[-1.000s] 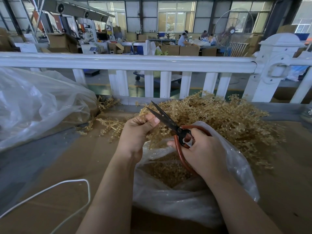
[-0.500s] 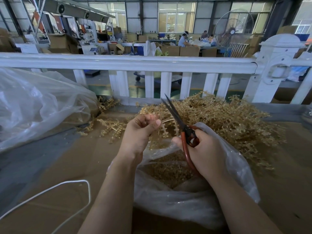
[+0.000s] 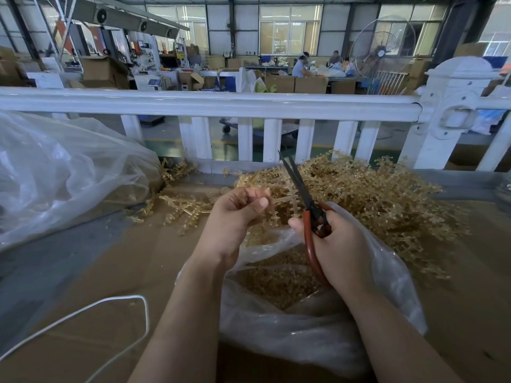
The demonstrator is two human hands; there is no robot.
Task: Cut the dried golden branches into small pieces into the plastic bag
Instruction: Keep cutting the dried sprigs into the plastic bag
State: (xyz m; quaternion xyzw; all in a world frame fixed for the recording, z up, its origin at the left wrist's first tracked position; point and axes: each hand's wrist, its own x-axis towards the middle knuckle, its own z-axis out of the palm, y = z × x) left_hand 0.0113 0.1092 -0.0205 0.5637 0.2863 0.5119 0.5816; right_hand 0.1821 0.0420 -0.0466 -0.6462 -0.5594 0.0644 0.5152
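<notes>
Daylight pours through the rear windows [image 3: 290, 29], lighting the hall evenly; the white railing [image 3: 210, 102] carries a soft sheen. Shadows are faint. Wide-angle distortion bows the edges, and distant figures lack fine detail.

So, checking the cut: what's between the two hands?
Head view: a golden branch, pinched by the left hand, reaching the scissors in the right hand.

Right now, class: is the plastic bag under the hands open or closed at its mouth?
Open. The plastic bag gapes below both hands, its rim spread wide, and cut golden pieces show inside through the opening.
</notes>
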